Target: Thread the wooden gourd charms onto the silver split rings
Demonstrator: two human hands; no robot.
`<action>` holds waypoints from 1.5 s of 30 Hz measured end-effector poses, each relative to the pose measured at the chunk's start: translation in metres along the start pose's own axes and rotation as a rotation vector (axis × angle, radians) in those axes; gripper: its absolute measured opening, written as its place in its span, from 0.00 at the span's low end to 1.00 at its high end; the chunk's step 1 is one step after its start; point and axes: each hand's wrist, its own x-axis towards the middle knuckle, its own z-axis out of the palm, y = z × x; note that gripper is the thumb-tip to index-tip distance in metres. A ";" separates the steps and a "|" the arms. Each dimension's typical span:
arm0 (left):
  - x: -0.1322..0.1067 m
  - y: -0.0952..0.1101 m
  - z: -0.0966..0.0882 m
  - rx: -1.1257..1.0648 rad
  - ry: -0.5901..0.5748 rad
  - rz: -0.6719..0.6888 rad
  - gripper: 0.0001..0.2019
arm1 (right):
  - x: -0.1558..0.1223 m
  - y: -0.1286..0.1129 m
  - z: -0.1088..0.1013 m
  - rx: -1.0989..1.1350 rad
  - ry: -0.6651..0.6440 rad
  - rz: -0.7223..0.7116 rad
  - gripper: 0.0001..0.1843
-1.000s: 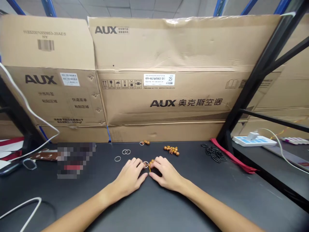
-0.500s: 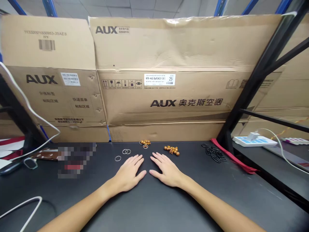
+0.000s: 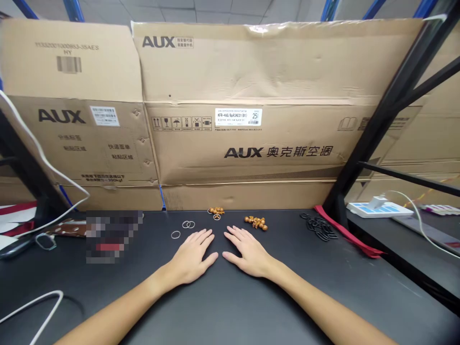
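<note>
Silver rings (image 3: 188, 224) lie ahead of the left grip (image 3: 192, 251), orange-brown beads (image 3: 256, 223) ahead of the right grip (image 3: 247, 251), on the black counter (image 3: 287, 287).

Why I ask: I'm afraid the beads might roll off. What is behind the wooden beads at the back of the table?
Cardboard AUX boxes stand directly behind the wooden beads, along the back edge of the black table. The boxes hide whatever lies beyond them.

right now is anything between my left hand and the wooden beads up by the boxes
Yes, one small thing: a metal ring lies just in front of the wooden beads, on the side toward the left hand. Nothing else shows on the black tabletop between them.
</note>
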 end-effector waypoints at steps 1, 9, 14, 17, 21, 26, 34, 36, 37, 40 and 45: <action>0.000 -0.001 0.001 0.009 0.009 -0.012 0.26 | 0.000 0.000 0.000 -0.001 0.000 0.002 0.35; 0.003 -0.013 0.015 0.106 0.146 -0.323 0.35 | 0.000 0.000 0.000 0.014 -0.008 0.008 0.35; 0.002 -0.004 0.000 -0.029 0.074 -0.010 0.22 | -0.001 -0.002 -0.002 0.026 0.012 0.003 0.34; 0.000 0.003 -0.009 -0.105 0.038 0.116 0.20 | -0.003 -0.004 -0.003 0.018 0.032 -0.030 0.31; -0.002 0.003 -0.008 -0.147 0.061 0.139 0.21 | -0.004 -0.005 -0.004 0.012 0.060 -0.072 0.26; 0.000 -0.005 0.003 -0.060 0.112 -0.017 0.25 | -0.004 -0.005 -0.003 0.011 0.077 -0.070 0.25; 0.000 0.001 -0.007 -0.069 0.023 0.120 0.22 | -0.005 -0.008 -0.006 0.008 0.053 -0.099 0.25; 0.000 0.002 -0.008 -0.083 0.011 0.146 0.21 | -0.006 -0.009 -0.005 0.015 0.074 -0.121 0.24; 0.000 0.002 -0.009 -0.084 0.015 0.142 0.20 | -0.006 -0.009 -0.004 0.017 0.100 -0.125 0.24; 0.001 0.002 -0.008 -0.084 0.035 0.120 0.20 | -0.003 -0.005 -0.001 -0.018 0.221 -0.073 0.19; 0.001 0.002 -0.008 -0.089 0.040 0.105 0.19 | 0.005 0.012 0.001 -0.253 0.404 0.226 0.21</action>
